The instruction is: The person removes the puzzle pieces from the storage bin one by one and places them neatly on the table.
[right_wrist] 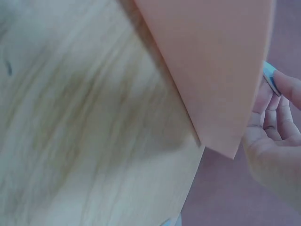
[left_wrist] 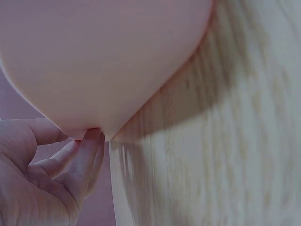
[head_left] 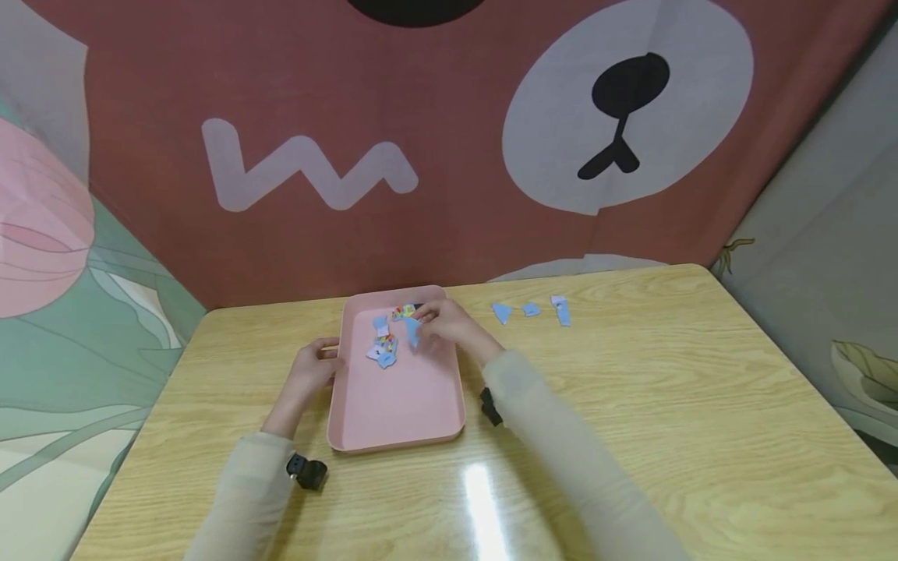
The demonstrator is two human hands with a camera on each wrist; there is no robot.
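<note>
Left hand [head_left: 314, 366] grips the pink tray [head_left: 396, 413] at its left side; right hand [head_left: 445, 323], above the tray, pinches 1 blue piece [head_left: 411, 330], which a loosened pinch could drop onto pieces inside [head_left: 386, 343].

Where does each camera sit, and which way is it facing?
Head: on the person's head, facing forward and down at the pink tray and table; sleeves, left hand and right hand show.
Left wrist: on that wrist, facing the tray's outer wall; left hand shows at its edge.
Right wrist: on that wrist, facing the tray's outside; right hand shows, pinching a blue piece.
Both wrist views share the tray and table.
</note>
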